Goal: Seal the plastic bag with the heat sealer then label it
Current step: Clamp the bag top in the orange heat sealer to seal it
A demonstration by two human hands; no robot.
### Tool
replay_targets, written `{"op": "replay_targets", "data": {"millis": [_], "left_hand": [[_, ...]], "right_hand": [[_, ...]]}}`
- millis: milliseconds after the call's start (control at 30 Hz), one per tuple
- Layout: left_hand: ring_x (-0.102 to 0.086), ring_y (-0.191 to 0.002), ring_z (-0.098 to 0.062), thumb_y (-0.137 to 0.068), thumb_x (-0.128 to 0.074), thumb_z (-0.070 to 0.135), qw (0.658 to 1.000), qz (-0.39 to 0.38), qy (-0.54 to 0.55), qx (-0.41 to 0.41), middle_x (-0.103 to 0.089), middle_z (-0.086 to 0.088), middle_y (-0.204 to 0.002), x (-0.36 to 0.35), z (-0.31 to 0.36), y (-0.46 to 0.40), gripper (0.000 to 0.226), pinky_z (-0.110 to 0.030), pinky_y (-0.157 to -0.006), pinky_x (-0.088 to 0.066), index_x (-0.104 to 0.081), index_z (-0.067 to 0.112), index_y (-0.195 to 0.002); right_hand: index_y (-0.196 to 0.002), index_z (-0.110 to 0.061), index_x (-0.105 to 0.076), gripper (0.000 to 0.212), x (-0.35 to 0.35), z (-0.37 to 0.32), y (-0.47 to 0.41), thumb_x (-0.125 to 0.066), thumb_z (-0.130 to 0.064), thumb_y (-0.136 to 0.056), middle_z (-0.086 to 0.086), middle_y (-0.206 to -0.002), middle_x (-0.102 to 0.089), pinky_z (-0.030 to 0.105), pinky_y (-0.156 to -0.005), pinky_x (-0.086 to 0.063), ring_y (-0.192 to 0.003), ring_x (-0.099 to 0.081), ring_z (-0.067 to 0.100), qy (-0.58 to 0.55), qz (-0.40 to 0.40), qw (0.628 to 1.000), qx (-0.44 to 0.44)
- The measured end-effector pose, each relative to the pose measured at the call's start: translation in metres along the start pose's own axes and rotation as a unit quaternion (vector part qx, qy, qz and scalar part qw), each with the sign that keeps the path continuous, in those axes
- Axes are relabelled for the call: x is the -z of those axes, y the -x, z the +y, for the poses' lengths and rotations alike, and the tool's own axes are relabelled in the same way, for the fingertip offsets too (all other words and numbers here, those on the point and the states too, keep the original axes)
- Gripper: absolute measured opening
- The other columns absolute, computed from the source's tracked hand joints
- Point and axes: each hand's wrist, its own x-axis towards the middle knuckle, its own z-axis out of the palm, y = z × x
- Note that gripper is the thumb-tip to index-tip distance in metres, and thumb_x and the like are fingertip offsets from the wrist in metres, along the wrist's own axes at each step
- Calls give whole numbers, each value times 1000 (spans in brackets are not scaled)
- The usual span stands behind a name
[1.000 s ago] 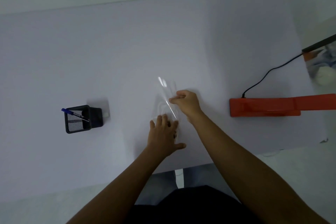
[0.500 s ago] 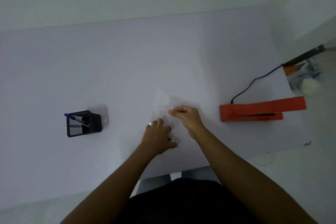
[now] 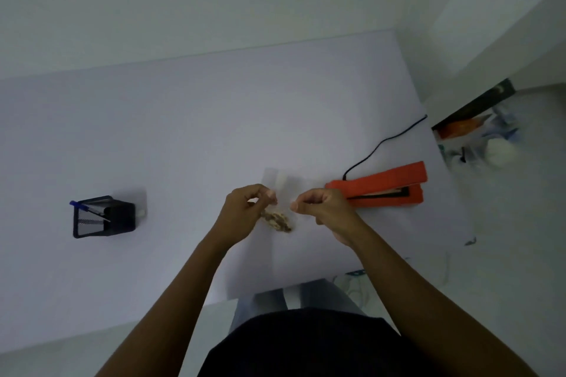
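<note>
A clear plastic bag (image 3: 283,185) with brownish contents (image 3: 278,221) at its bottom is held up over the white table (image 3: 183,138). My left hand (image 3: 245,211) pinches its left edge and my right hand (image 3: 321,205) pinches its right edge, both with curled fingers. The orange heat sealer (image 3: 382,185) lies just right of my right hand, its jaw slightly apart at the right end, with a black cord (image 3: 382,144) running off the back.
A black mesh pen holder (image 3: 104,217) with a blue pen (image 3: 88,210) stands at the left. Cluttered items sit on a shelf (image 3: 477,135) beyond the table's right edge. The table's near edge runs in front of my body.
Both hands have lifted the bag off the table and now hold it by its two sides, so the contents show. The camera has tilted, shifting the scene downward.
</note>
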Motion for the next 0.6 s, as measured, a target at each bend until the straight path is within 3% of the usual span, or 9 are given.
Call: {"op": "replay_targets", "data": {"millis": [133, 267, 400, 500, 600], "left_hand": [[-54, -55, -4, -100, -52, 30, 1000, -7, 25, 4, -75, 1, -84, -39, 22, 5, 31, -16, -55, -46, -72, 12, -84], [-63, -60, -12, -99, -51, 35, 998, -38, 46, 11, -76, -1, -88, -72, 35, 6, 35, -20, -57, -49, -74, 12, -88], [-73, -83, -17, -96, -52, 36, 996, -73, 48, 25, -78, 0, -90, -108, 35, 7, 33, -26, -70, -58, -76, 13, -94], [-72, -87, -16, -98, -53, 32, 994, -96, 35, 37, -78, 1, -92, -133, 31, 6, 30, -25, -73, -58, -77, 16, -98], [-71, -86, -19, -100, -53, 31, 991, -114, 37, 61, -77, -2, -91, -152, 30, 4, 31, -29, -75, -57, -77, 13, -98]], "right_hand": [[-93, -8, -79, 15, 41, 4, 26, -81, -19, -84, -10, -71, -74, 20, -49, -37, -51, -51, -1, 7, 15, 1000, 15], [-93, -7, -79, 19, 78, 16, 49, -80, -25, -85, 0, -69, -70, 21, -42, -33, -44, -40, 8, -34, 8, 999, 30], [-96, -13, -79, 22, 110, 35, 68, -77, -32, -86, 4, -84, -78, 25, -45, -45, -52, -62, 20, -31, 14, 999, 23], [-94, -11, -77, 17, 128, 51, 76, -75, -28, -89, 7, -89, -79, 30, -56, -56, -70, -73, 26, -45, 17, 999, 4], [-94, -6, -77, 20, 143, 67, 80, -75, -25, -90, 11, -84, -79, 30, -59, -58, -72, -74, 24, -66, 37, 997, 3]]}}
